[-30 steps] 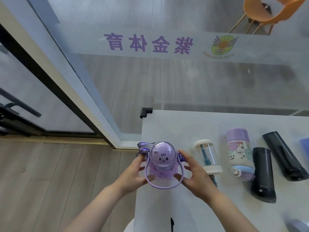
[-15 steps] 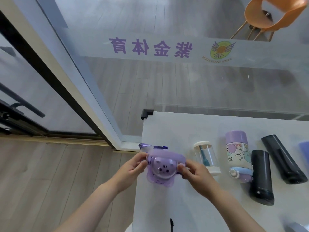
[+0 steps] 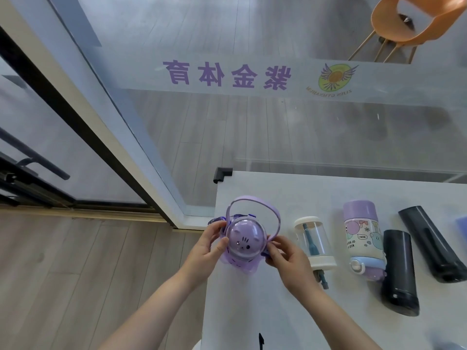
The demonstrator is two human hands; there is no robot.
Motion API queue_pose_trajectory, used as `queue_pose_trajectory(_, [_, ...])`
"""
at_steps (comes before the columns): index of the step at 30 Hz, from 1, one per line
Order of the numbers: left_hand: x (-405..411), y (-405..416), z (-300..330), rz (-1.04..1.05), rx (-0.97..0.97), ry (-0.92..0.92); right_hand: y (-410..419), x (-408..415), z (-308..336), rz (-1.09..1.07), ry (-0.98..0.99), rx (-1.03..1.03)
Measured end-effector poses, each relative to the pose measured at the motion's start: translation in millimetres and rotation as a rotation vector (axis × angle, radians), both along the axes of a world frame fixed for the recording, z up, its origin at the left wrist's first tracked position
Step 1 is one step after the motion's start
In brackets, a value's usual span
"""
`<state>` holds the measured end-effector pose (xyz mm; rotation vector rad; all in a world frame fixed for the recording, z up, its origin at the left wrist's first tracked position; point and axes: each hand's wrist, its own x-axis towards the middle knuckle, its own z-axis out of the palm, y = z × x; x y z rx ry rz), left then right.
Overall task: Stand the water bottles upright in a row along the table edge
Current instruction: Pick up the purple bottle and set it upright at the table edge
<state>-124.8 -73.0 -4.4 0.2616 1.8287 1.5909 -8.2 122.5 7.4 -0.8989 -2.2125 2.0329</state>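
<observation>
A purple cat-faced bottle (image 3: 243,239) with a domed lid and a loop handle stands at the left edge of the white table (image 3: 290,195). My left hand (image 3: 208,245) grips its left side and my right hand (image 3: 286,258) pinches its right side near the handle's base. To the right, lying on their sides, are a clear bottle (image 3: 314,242) with a cream lid, a purple cartoon-printed bottle (image 3: 362,236) and two black bottles (image 3: 399,269) (image 3: 432,243).
A glass wall with purple lettering (image 3: 227,74) runs behind the table. A black corner guard (image 3: 222,173) caps the table's far left corner. Wooden floor lies left of the table. An orange chair (image 3: 404,24) stands beyond the glass. A blue object (image 3: 462,224) shows at the right edge.
The purple bottle was turned between both hands; its handle has swung from the near side over to the far side, and the domed lid now faces up towards me.
</observation>
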Motion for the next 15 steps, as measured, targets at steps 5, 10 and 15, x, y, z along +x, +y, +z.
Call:
queue_pose_trajectory(5, [-27,21,10,-0.005,-0.028,0.056,13,-37,2,0.004,0.029,0.095])
queue_pose_trajectory(10, [-54,44,12,0.100,0.000,0.049,31,-76,1,0.017,0.036,0.227])
queue_pose_trajectory(15, [-83,66,15,0.155,0.009,0.038,51,-117,2,0.014,0.026,0.256])
